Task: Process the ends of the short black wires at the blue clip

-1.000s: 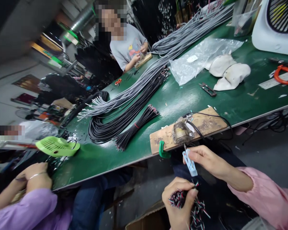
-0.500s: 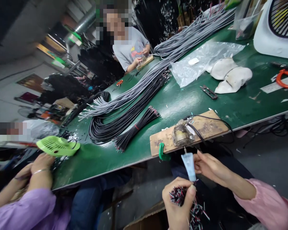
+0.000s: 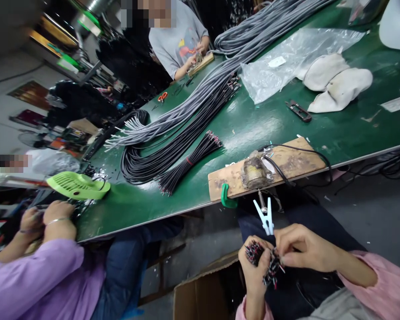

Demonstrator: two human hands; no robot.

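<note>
My left hand point(image 3: 257, 278) is closed round a bundle of thin dark wires point(image 3: 253, 252) with red, white and black ends sticking out. My right hand point(image 3: 308, 249) pinches with thumb and fingers at the wire ends beside it; exactly which wires are between the fingertips is hard to see. Just above both hands is a light blue clothespin point(image 3: 266, 218), its legs spread in a V towards the metal shaft point(image 3: 262, 200) of a small grimy motor point(image 3: 256, 172). That motor sits on a wooden board point(image 3: 293, 161), held to the table edge by a green clamp point(image 3: 227, 196).
Grey cables point(image 3: 200, 98), black cables point(image 3: 163, 162) and a tied short bundle point(image 3: 188, 162) lie across the green table point(image 3: 146, 202). Thread snips point(image 3: 298, 110), white gloves point(image 3: 340, 84) and a plastic bag point(image 3: 286, 62) lie right. Co-workers sit left and opposite. A cardboard box point(image 3: 193, 298) stands below.
My right hand has come down from beside the clothespin to the wire ends at my left hand. The clothespin, a blurred cone before, now shows as a V. The view has shifted slightly.
</note>
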